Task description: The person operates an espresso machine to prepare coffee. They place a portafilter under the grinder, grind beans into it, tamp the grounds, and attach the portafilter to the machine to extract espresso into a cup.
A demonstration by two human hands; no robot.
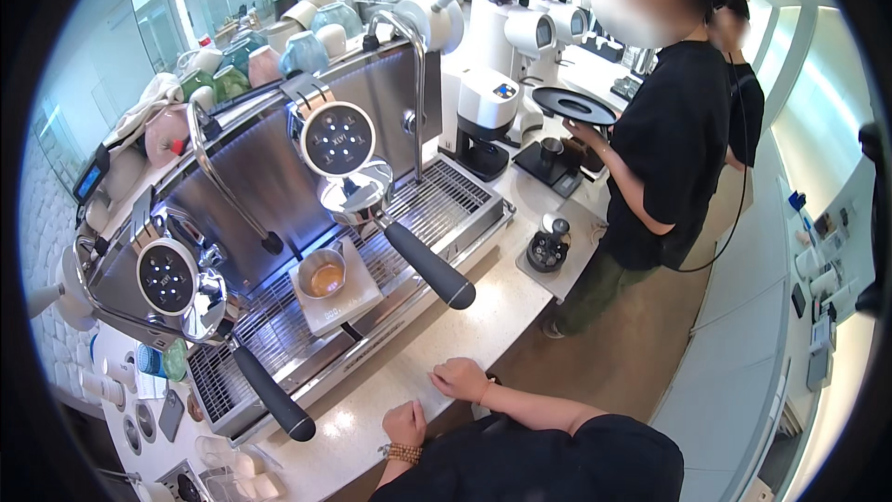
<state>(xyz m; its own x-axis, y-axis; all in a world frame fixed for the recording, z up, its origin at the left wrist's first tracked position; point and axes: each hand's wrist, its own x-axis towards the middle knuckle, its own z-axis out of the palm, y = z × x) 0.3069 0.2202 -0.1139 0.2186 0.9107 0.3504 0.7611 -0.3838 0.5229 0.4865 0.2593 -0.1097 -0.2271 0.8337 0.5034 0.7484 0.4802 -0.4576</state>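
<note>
Both hands rest at the front edge of a pale stone counter (435, 348), before a steel espresso machine (279, 129). My left hand (404, 424), wearing a wooden bead bracelet (405, 453), has its fingers curled in and holds nothing. Loosely fisted and empty, my right hand (460, 379) lies slightly farther along the counter. Beyond them, a small metal pitcher (321, 274) containing brown liquid stands on a white scale (336, 310) on the machine's drip tray (432, 199). One black-handled portafilter (428, 265) sits in the right group head; another portafilter (268, 390) is in the left one.
A co-worker (669, 125) in black stands at the right holding a round black tray (575, 106); another person (746, 97) is behind. A white grinder (486, 108) stands beside the machine. Cups (265, 64) crowd its top. Clear containers (240, 470) sit at lower left.
</note>
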